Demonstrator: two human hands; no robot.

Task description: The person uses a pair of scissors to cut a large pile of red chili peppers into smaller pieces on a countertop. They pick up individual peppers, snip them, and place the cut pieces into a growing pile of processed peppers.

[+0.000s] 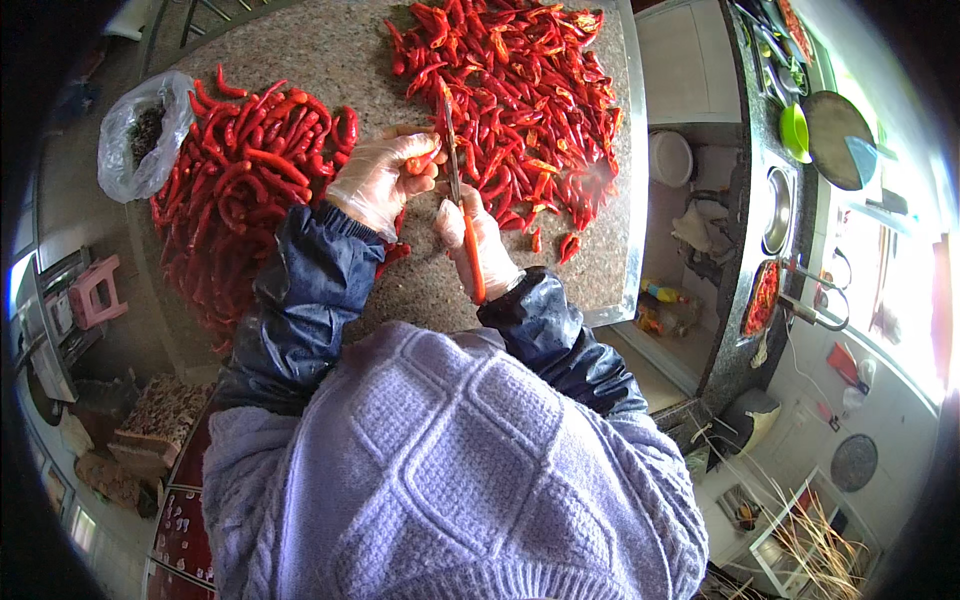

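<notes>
My left hand (pixel 386 176), in a clear plastic glove, pinches a red chili pepper (pixel 422 160) between thumb and fingers. Gloved the same way, my right hand (pixel 480 240) grips a pair of scissors (pixel 472 255) with orange handles. Their metal blades point away from me, beside the held pepper, with a bit of red near the tip. A heap of whole red chilies (pixel 232 187) lies to the left, partly behind my left sleeve. Cut chilies (pixel 517 112) are spread over the far right of the speckled stone tabletop (pixel 315 45).
At the table's left edge sits a clear plastic bag (pixel 112 161) with dark matter inside. A metal strip (pixel 636 150) edges the table's right side. Beyond it runs a counter with a sink (pixel 778 210). A pink stool (pixel 99 292) stands on the left.
</notes>
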